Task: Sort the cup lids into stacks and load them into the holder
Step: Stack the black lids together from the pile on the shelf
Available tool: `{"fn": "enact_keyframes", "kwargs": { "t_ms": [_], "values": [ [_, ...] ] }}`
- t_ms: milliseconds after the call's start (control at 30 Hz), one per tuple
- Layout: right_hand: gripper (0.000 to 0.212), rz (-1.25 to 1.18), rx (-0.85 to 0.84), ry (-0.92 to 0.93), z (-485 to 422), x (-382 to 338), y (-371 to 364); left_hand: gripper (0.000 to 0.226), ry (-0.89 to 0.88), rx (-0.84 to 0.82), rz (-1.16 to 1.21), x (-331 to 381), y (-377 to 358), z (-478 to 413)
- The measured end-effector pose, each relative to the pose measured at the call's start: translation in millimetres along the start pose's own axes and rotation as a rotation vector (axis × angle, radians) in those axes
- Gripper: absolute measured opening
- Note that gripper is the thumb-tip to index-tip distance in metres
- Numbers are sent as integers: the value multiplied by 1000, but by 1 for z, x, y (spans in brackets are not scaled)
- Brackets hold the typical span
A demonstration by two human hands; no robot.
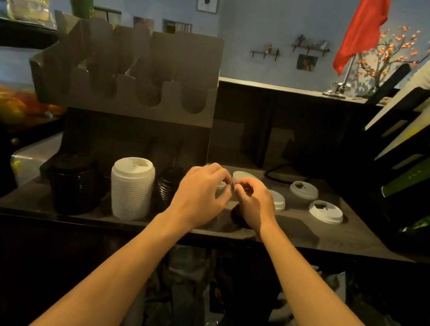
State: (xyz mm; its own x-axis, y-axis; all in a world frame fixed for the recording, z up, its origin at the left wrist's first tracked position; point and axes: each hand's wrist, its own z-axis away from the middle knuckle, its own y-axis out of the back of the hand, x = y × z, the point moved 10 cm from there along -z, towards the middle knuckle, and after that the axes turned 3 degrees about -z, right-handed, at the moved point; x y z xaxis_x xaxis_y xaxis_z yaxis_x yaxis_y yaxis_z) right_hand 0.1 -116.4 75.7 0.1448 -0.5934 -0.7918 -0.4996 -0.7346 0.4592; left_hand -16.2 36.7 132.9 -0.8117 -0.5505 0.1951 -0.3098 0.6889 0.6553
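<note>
Dark wooden bench (343, 236): bearing everything below.
Grey metal slotted lid holder (133, 99): raised, back left.
Tall stack of white plastic lids (131, 189): upright between two black lid stacks (75, 183).
Left hand (201, 191): fingers curled; grip unclear.
Right hand (253, 205): curled alike, fingertips near the left's.
Loose white lids (325, 212): flat, right of both hands.

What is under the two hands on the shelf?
A white lid peeks out behind the left hand and right hand; a dark shape lies beneath. Their grip is covered.
</note>
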Motion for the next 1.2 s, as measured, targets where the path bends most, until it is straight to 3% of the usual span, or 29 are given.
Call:
{"fn": "enact_keyframes", "kwargs": {
  "t_ms": [133,267,500,733,933,1100,1200],
  "values": [
    [22,172,-25,46,2,27,23,21,19,-120,54,15,-52,-4],
    [41,230,-187,-4,7,60,17,43,181,-245,171,-1,-99,9],
    [51,8,-396,-126,9,74,-2,51,375,-487,328,-28,-142,28],
    [52,-78,-198,-137,10,77,20,49,441,-381,385,-34,-137,27],
    [47,7,-91,-245,5,81,24,104,340,-513,418,-15,-139,29],
    [29,-75,-2,-263,8,75,28,117,376,-295,615,-17,-112,29],
    [24,-343,-48,-300,11,64,27,103,349,-183,725,-14,-93,31]
  ]
}}
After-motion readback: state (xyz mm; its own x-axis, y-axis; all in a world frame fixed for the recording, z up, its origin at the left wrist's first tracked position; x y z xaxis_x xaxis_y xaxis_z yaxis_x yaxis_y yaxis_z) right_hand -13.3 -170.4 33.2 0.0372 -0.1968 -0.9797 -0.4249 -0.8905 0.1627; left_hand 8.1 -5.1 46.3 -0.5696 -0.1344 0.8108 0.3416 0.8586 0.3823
